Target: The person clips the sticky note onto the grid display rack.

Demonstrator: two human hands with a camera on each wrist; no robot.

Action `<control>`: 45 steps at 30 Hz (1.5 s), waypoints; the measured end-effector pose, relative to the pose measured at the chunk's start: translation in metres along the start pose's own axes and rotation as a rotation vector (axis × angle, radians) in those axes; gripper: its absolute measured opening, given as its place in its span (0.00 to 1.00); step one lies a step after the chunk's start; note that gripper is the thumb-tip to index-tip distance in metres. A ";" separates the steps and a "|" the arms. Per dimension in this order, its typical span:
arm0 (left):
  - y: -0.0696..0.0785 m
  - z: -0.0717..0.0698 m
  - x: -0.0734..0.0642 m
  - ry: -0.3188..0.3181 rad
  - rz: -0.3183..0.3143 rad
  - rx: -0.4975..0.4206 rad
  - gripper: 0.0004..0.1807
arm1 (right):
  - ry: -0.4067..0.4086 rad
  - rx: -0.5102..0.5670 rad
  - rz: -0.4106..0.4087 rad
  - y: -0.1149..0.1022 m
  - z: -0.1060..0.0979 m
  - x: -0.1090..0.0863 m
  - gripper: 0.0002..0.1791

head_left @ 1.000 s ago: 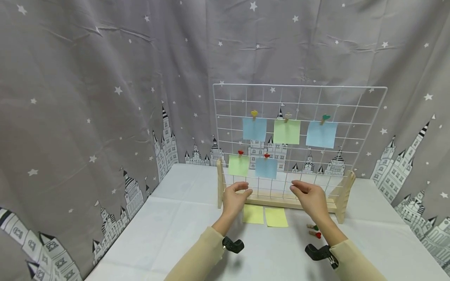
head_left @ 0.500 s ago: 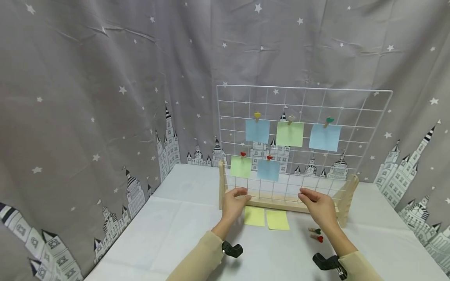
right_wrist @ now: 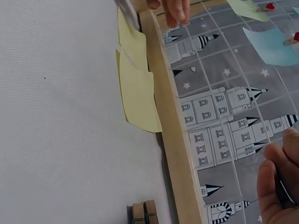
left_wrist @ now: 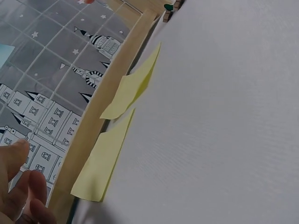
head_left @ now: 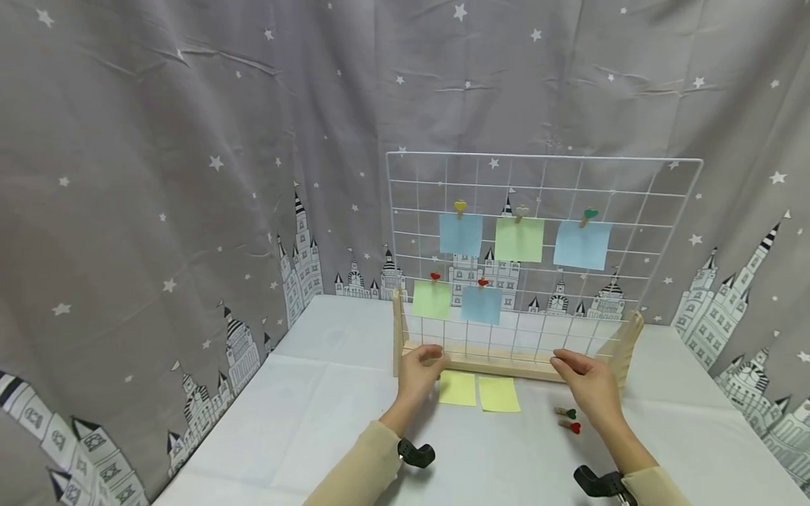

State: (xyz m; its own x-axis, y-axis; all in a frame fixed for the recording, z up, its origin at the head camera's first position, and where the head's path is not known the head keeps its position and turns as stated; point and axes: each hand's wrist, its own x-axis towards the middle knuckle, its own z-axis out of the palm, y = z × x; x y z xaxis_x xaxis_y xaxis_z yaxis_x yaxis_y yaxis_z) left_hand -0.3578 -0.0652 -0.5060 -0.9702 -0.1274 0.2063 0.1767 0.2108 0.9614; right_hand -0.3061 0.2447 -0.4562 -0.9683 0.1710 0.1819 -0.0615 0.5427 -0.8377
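Note:
My left hand (head_left: 418,376) hovers in front of the lower left of the white wire grid (head_left: 544,158), fingers loosely bent and holding nothing. The right hand (head_left: 588,386), also holding nothing, is before the grid's lower right, above two small wooden clothespins, one with a green heart (head_left: 567,413) and one with a red heart (head_left: 571,426). Two yellow sticky notes (head_left: 457,388) (left_wrist: 103,161) lie side by side on the table between the hands, against the grid's wooden base (head_left: 493,365). Their edges curl up in the left wrist view.
On the grid, heart clothespins hold a blue note (head_left: 460,235), a green note (head_left: 519,240) and another blue note (head_left: 582,246) in the upper row. A green note (head_left: 432,301) and a blue note (head_left: 481,306) hang below. A grey castle-print curtain (head_left: 190,140) stands behind the white table (head_left: 304,400).
My right hand has moved right and down, away from the left hand. The left hand has sunk slightly toward the base. Notes and clothespins stay where they were.

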 end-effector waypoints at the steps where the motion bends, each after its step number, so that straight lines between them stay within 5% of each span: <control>1: -0.002 0.000 0.000 -0.002 -0.003 0.002 0.15 | 0.002 0.002 0.003 0.002 0.000 -0.001 0.27; 11: -0.017 0.000 -0.004 -0.026 -0.030 0.047 0.16 | 0.014 0.051 0.036 0.016 0.005 -0.009 0.25; 25: -0.016 0.001 0.000 -0.016 -0.035 0.099 0.13 | 0.066 0.069 0.030 0.022 0.000 -0.007 0.24; 37: -0.021 0.005 0.002 0.018 -0.043 0.332 0.11 | 0.078 0.059 0.032 0.032 -0.006 -0.011 0.21; 45: -0.023 0.005 0.000 -0.008 -0.035 0.406 0.17 | 0.090 0.038 0.051 0.045 -0.008 -0.014 0.20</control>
State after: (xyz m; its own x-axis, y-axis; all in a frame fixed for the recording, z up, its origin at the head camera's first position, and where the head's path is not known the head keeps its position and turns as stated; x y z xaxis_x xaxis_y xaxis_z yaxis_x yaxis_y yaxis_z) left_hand -0.3627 -0.0651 -0.5290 -0.9760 -0.1337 0.1719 0.0655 0.5723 0.8174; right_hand -0.2936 0.2733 -0.4918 -0.9449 0.2716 0.1830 -0.0238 0.5005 -0.8654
